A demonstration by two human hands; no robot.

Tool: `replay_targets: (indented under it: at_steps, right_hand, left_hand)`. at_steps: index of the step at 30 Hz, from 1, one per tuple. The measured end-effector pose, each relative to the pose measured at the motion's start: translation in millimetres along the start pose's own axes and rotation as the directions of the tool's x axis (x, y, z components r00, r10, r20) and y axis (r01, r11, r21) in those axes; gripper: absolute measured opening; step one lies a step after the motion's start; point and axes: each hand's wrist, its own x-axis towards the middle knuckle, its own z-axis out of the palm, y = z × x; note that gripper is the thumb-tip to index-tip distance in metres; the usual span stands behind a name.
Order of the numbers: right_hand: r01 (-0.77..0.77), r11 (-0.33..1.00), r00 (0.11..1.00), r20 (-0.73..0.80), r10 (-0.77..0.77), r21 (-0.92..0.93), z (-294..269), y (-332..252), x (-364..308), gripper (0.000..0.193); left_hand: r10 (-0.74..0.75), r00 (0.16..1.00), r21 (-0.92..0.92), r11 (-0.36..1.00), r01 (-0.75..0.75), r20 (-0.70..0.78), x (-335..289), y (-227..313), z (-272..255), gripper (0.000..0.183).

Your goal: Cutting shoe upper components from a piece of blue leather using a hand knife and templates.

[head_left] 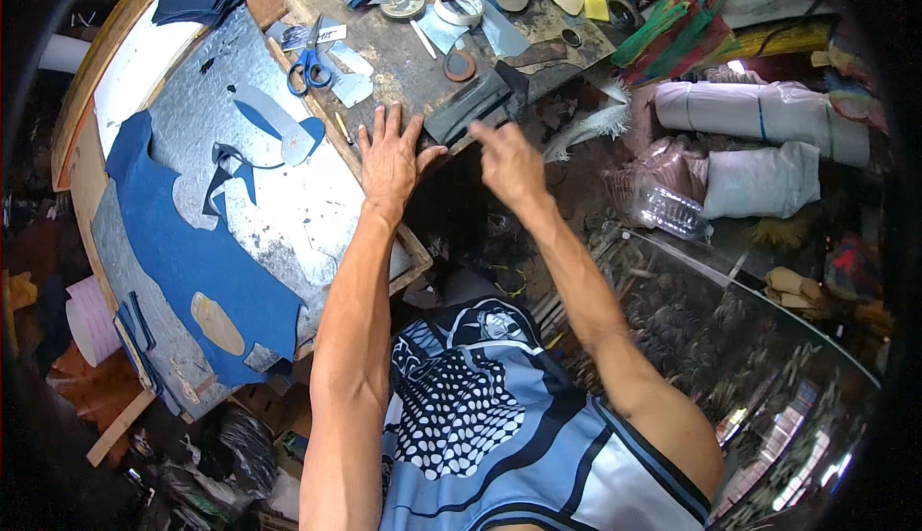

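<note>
My left hand (390, 166) lies flat on the edge of the worktable, fingers spread, with nothing in it. To its right, my right hand (512, 168) has its fingers curled closed at the near edge of a dark grey block (468, 110). Whatever those fingers hold, if anything, is hidden and a little blurred. The block rests at the table's front edge, with a dark scrap (515, 80) by its right end. Beyond my left hand lie blue-handled scissors (309, 72) and pale cut pieces (351, 89). A brown disc (460, 65) sits just behind the block.
A large blue sheet (182, 214) with cut-outs covers the left board, bearing a tan oval template (219, 323). Farther back are a tape roll (458, 6), a round tin (402, 3) and a yellow block (595, 3). Wrapped rolls (759, 118) and a glass panel (759, 310) stand right.
</note>
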Motion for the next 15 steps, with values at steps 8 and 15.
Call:
replay_targets:
  at_steps: [8, 15]
  right_hand:
    - [0.079, 0.996, 0.996, 0.032, -0.081, 0.049, 7.3, -7.4, -11.4, 0.037]
    - [0.1, 0.993, 0.994, 0.04, -0.103, 0.064, 0.3, -11.8, -11.2, 0.04]
  left_hand:
    - [-0.002, 1.0, -0.013, 1.0, 0.002, -0.014, -2.2, -0.9, -1.6, 0.066]
    - [-0.011, 1.0, -0.027, 1.0, 0.01, -0.028, -5.4, -0.2, -2.6, 0.064]
